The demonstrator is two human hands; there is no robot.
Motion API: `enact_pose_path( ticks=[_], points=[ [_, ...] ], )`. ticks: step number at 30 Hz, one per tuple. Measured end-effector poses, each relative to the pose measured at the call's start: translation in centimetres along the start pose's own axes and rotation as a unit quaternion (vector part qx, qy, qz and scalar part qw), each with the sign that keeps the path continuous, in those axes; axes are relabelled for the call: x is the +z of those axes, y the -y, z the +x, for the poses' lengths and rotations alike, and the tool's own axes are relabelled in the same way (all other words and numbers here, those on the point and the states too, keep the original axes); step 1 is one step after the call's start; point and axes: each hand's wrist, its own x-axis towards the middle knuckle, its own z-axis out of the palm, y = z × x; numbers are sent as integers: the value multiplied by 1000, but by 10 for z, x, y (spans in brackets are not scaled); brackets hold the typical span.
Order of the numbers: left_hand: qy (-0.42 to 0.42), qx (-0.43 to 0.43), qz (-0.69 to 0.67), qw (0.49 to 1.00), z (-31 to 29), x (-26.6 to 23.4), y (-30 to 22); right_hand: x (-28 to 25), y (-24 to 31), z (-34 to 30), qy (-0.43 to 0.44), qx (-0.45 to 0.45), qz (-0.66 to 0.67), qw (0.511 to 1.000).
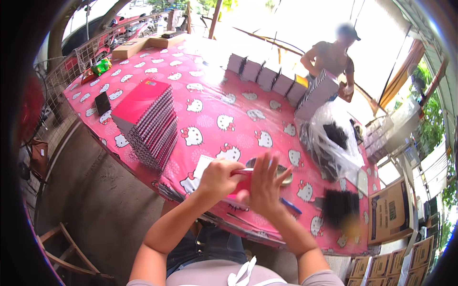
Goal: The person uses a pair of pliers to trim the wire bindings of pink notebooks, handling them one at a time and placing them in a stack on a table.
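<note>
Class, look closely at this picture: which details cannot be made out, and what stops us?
All in the head view:
- Pink item at the left hand: full shape, partly hidden by the right hand.
- Round object: its middle, behind the right hand's fingers.
- Plastic bag: exact contents, behind crumpled film.
- Black bundle: too blurred to identify.
- Lower-right cartons: cut off by the lower edge.

Right hand (265,189) blurred, pink item (244,184) partly hidden (behind it), sleeves (318,276) cropped
</note>
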Motion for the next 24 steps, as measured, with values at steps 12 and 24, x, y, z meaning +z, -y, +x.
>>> enact_pose_path(
  ticks=[12,24],
  points=[
    [-20,4,-6,1000,-12,-6,2,-54,-14,-10,37,39,4,999],
    [-27,56,82,995,-12,2,18,-56,-39,-1,121,126,323,930]
  ],
)
